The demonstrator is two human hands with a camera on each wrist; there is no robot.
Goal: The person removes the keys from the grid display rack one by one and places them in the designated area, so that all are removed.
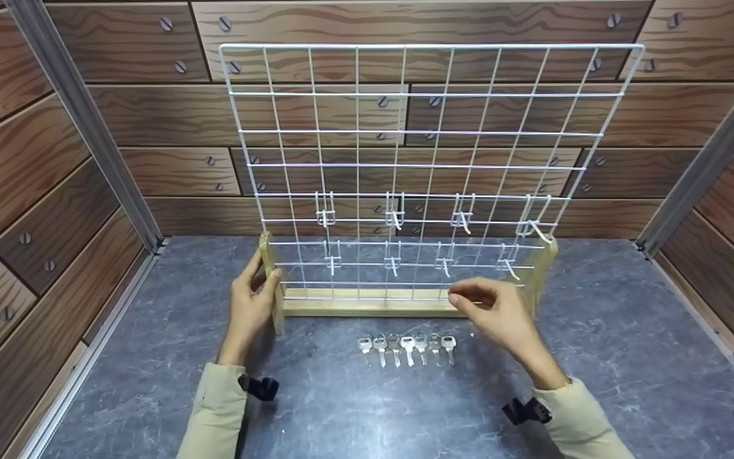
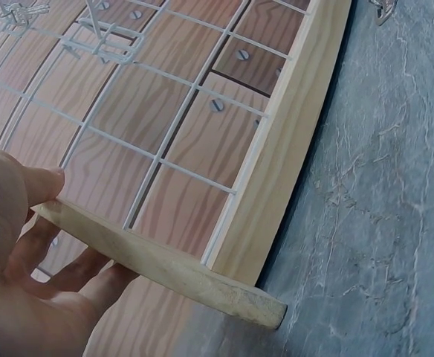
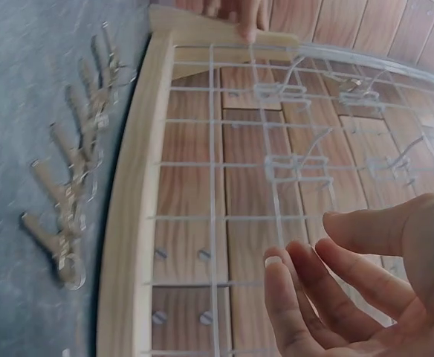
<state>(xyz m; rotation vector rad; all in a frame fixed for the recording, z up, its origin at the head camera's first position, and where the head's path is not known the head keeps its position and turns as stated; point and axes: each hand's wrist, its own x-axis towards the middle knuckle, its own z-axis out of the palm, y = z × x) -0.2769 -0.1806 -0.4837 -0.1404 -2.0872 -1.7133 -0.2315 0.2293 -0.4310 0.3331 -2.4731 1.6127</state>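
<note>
A white wire grid point(image 1: 359, 166) stands upright in a wooden frame, with two rows of wire hooks point(image 1: 394, 218) on its lower half. My left hand point(image 1: 251, 312) grips the frame's left wooden side post point(image 2: 172, 271), thumb on one side and fingers on the other. In front of the grid's lower right part is my right hand point(image 1: 497, 315), its fingers loosely bent. Thumb and fingertips stand apart in the right wrist view, with nothing between them. Several metal keys point(image 1: 408, 344) lie in a row on the table before the frame.
The wooden bottom bar point(image 1: 367, 312) runs along the grey marbled table point(image 1: 354, 408). At a hook in the left wrist view's top corner is a shiny metal piece point(image 2: 20, 13). Wood-patterned panels point(image 1: 169, 115) enclose the back and sides. The right side post point(image 1: 538, 280) stands behind my right hand.
</note>
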